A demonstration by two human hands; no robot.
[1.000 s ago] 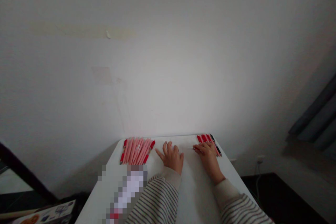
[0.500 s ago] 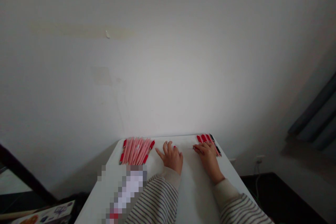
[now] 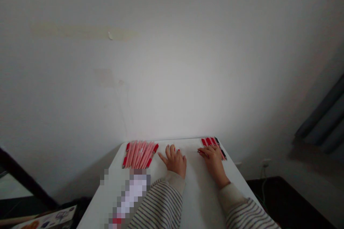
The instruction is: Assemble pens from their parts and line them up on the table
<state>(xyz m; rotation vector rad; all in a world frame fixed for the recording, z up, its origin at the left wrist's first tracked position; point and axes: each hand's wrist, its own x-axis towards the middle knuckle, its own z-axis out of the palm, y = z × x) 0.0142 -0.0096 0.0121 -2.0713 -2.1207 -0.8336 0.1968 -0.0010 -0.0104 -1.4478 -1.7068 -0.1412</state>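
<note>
My left hand (image 3: 176,162) rests on the table with its fingers spread. Small red bits show between and beside its fingertips; what they belong to is mostly hidden. My right hand (image 3: 213,159) has its thumb and fingers pinched together around what looks like a pen (image 3: 199,151), of which only a slim tip pokes out to the left. Behind that hand lies a row of pens (image 3: 209,141) with red ends and a black one at its right, partly covered by the fingers. Left of my left hand is a bunch of pink and red pens (image 3: 139,154) laid side by side.
The white table (image 3: 199,193) stands against a pale wall (image 3: 172,61). A blurred-out oblong item (image 3: 131,195) lies at its left front. Beside the table at lower left is a printed box (image 3: 51,220); a dark curtain (image 3: 322,114) hangs far right.
My left hand has shifted very slightly to the left, and a second red bit now shows between its fingers. My right hand holds its place.
</note>
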